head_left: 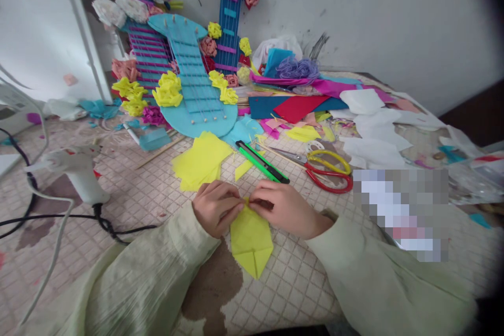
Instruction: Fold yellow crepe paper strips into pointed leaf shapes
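- One white glue gun [84,178] sits toward the left edge of the surface [293,283], its black cord [142,229] ending close to my left sleeve [157,265]; if the sleeve caught that cord, the gun could be dragged over.
- Toward the far edge stands a light-blue guitar shape [191,84] with yellow paper flowers; a careless reach could topple it.
- Loose yellow sheets [202,160] lie between that shape and my hands; a brushing knuckle might scatter them.
- My left hand [216,207] pinches the top of the paper between thumb and fingers.
- The folded yellow paper [252,244] is midway between the left and right edges, its pointed end toward the near edge. It looks thin, so pulling my hands apart unevenly could tear it or skew the creases.
- Just beyond my fingers lies the green cutter [262,161]; I can't tell whether its blade is out, and a forward slip could bring a knuckle against it.
- My right hand [289,209] grips the same top end, fingertips nearly meeting the left's.
- Scissors [328,170] lie farther toward the right edge, handles near my right wrist; a sideways swing might knock them.
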Motion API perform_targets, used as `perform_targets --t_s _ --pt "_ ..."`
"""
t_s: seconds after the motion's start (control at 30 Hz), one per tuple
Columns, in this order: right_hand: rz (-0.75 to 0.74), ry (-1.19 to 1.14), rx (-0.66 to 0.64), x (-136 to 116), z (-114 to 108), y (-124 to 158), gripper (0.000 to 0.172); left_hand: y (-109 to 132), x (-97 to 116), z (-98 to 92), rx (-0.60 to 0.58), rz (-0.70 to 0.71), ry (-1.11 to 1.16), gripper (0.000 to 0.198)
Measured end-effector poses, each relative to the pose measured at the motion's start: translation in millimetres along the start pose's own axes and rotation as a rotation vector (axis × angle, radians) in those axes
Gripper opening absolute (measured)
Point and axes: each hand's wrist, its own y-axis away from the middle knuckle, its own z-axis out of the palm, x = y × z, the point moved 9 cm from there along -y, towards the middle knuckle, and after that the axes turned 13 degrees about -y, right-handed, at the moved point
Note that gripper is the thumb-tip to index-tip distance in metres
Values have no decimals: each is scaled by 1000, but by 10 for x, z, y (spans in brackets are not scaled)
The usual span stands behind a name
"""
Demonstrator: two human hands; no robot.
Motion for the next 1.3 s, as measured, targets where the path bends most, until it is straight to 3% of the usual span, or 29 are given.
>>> perform_targets --t_s 0.3,0.67,1.13,1.3 --pt "1 -9 4 14 -3 2 9 -2 -8 25 -31 -15 2 18" --pt "-3 -11 0 4 0 -2 9 2 -14 6 10 -52 -1 20" --pt "-11 -16 7 6 -2 3 9 16 18 -22 44 -14 -58 20" --pt "-5 -13 9 2 -6 -6 9 3 108 -84 69 27 -180 16"
